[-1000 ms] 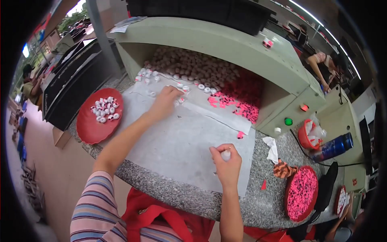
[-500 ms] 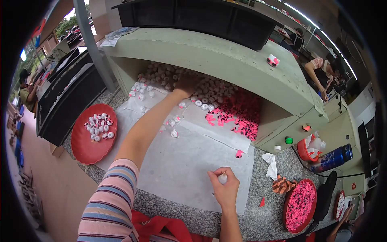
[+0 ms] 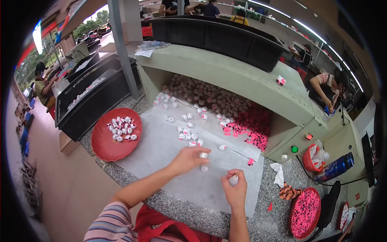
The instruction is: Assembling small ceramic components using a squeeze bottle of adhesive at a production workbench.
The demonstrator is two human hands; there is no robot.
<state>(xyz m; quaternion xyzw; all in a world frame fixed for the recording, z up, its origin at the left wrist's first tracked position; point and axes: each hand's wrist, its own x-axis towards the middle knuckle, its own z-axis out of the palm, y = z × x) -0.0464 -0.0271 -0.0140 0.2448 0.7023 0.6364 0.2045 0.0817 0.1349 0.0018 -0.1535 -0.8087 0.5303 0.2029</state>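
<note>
In the middle of the white sheet [image 3: 169, 133], my left hand [image 3: 186, 161] pinches a small white round toy piece [image 3: 203, 155] between thumb and fingers. Just below its fingertips is a second white piece [image 3: 204, 168], blurred. My right hand [image 3: 237, 192] is closed around a small whitish bottle [image 3: 233, 180] that looks like a squeeze bottle, its lower part hidden in the palm. Several loose white pieces [image 3: 187, 135] with pink marks lie ahead of my left hand. Behind them, a heap of white pieces [image 3: 205, 92] and a pile of pink-and-black bits [image 3: 254, 125] fill the pale green booth [image 3: 225, 64].
A red scalloped dish [image 3: 102, 139] of white pieces stands left, another red dish [image 3: 291, 222] of pink bits right. Beyond it are a blue bottle [image 3: 334, 167], a red basket [image 3: 309, 161] and a crumpled cloth [image 3: 288, 191]. Black bins [image 3: 96, 90] stand left. Other people work farther off.
My left hand has come back from the heap in the booth to the sheet, with a white piece in its fingers. More white pieces lie on the sheet. My right hand keeps its bottle.
</note>
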